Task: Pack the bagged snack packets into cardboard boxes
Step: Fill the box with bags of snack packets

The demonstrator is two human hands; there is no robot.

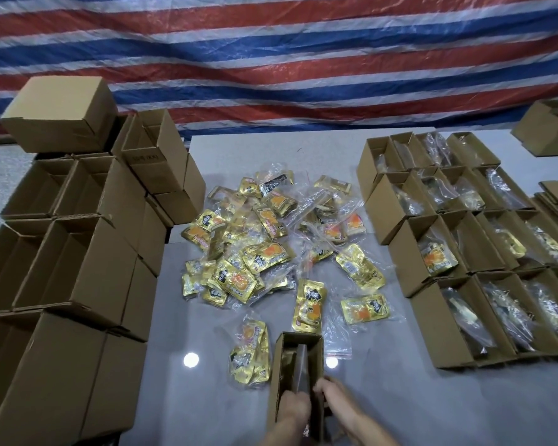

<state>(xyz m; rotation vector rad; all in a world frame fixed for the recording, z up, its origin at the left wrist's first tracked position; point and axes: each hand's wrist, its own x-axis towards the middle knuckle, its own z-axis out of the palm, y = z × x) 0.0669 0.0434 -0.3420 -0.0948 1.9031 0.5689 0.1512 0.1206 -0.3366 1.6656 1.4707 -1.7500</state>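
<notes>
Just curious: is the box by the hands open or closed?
Open: the box has no lid over it, and its inside shows.

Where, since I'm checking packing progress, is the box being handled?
In the head view, the open box sits bottom centre on the grey table, left hand and right hand at its near end, bagged snack packets just left.

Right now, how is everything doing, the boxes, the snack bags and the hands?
Front box: open, on the table, hands at its near end.
Left hand: on the front box, grip too blurred to tell.
Right hand: on the front box, grip blurred too.
Snack bags: loose in a pile on the table.
Right boxes: open, bags inside.
Left boxes: stacked, no bags seen inside.
</notes>
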